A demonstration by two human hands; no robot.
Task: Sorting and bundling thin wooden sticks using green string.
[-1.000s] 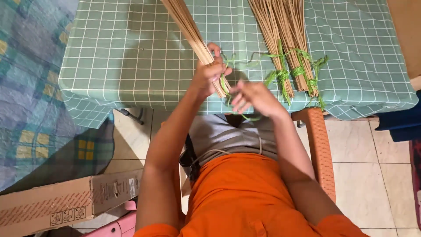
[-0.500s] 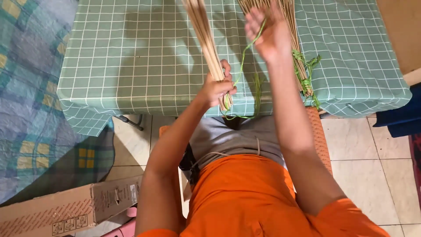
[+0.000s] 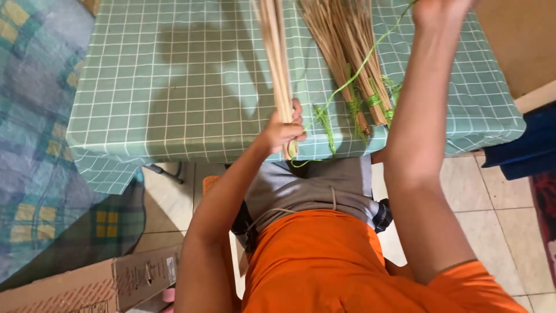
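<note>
Head cam: L hand (image 3: pixel 282 130) grips tan stick bundle (image 3: pixel 274 52); green string (image 3: pixel 353 78) taut.

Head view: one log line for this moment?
left hand: grips stick bundle at table edge | right hand: raised, pulling green string | tied bundles: on table

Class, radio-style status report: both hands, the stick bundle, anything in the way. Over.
Left hand clamped on stick bundle at table edge. Right hand raised, pulling green string taut. Tied bundles lie beside; nothing blocking.
</note>
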